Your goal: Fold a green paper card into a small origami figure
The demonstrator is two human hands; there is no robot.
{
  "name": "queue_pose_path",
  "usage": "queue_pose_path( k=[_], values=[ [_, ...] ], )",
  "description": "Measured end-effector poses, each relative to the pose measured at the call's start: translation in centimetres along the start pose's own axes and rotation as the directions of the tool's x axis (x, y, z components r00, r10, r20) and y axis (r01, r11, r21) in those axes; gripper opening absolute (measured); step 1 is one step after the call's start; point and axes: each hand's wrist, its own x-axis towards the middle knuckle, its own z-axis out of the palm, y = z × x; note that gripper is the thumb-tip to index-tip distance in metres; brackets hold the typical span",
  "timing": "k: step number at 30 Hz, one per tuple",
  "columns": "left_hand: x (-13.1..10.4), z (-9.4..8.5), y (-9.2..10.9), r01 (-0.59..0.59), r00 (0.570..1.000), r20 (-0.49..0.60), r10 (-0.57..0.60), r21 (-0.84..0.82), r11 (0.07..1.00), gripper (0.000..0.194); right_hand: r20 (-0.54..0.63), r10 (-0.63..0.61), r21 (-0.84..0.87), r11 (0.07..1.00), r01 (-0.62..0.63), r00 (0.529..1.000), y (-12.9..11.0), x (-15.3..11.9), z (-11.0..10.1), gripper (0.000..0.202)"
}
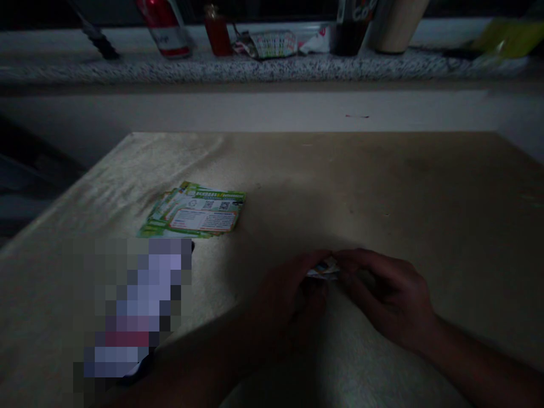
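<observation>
Near the middle of the table's front part, a small piece of printed paper (323, 268), white with some blue and orange, is held between both hands. My left hand (293, 294) has its fingers curled round the paper's left side. From the right, my right hand (391, 294) pinches the paper's other edge with thumb and fingers. Both hands are dark, and most of the paper is hidden by the fingers. A loose stack of green and white printed cards (199, 212) lies up and to the left of my left hand.
A pixelated bright object (144, 300) lies on the table (297, 170) beside my left forearm. Along the speckled sill (263, 69) behind stand a red and white can (165, 34), a small red bottle (217, 34), a dark bottle (351, 28), a beige container (397, 25) and crumpled wrappers (274, 44).
</observation>
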Motion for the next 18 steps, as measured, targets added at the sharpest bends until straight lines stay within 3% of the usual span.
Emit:
queue_pose_path(
  k=[6,9,18],
  values=[
    [0.32,-0.14,0.42,-0.008,0.993,0.116,0.009,-0.017,1.000,0.040,-0.020,0.041,-0.041,0.998,-0.042,0.999,0.02,-0.09,0.14,0.022],
    [-0.04,0.13,-0.05,0.006,1.000,0.009,-0.006,0.092,0.996,0.042,-0.034,0.005,-0.075,0.997,-0.008,0.999,0.08,-0.28,0.22,0.030],
    [-0.44,0.39,-0.20,-0.049,0.998,-0.007,0.055,0.314,0.948,0.050,0.010,0.004,-0.064,0.998,-0.003,1.000,-0.03,-0.14,0.28,0.030]
  ],
)
